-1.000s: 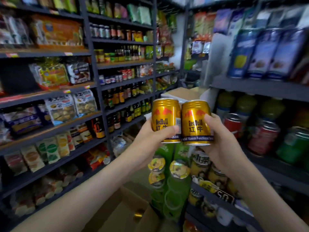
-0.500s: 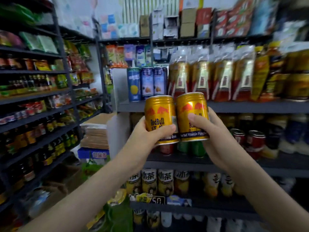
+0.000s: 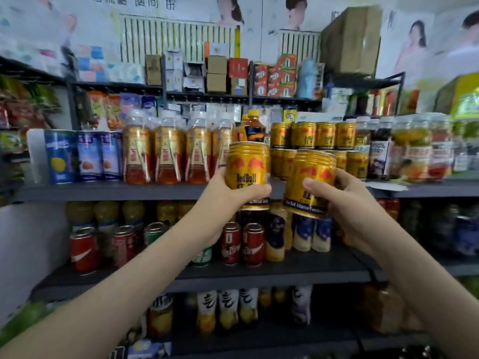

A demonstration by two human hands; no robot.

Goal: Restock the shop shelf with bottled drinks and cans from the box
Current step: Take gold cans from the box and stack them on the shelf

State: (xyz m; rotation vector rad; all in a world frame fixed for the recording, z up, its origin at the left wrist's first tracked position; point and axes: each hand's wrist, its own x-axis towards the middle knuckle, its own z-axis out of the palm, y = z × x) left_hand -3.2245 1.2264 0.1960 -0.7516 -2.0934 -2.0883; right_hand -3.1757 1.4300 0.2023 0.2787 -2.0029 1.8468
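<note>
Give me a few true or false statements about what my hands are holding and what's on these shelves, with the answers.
1. The left hand grips the left gold can and the right hand grips the right gold can. True.
2. Both held cans stand on the shelf. False: both are in the air in front of it.
3. Stacked gold cans sit on that shelf in two layers. True.
4. The blue cartons stand right of the stacked gold cans. False: they are at the shelf's left end.
5. The red cans stand on the top shelf. False: they are one shelf below the stacked gold cans.
</note>
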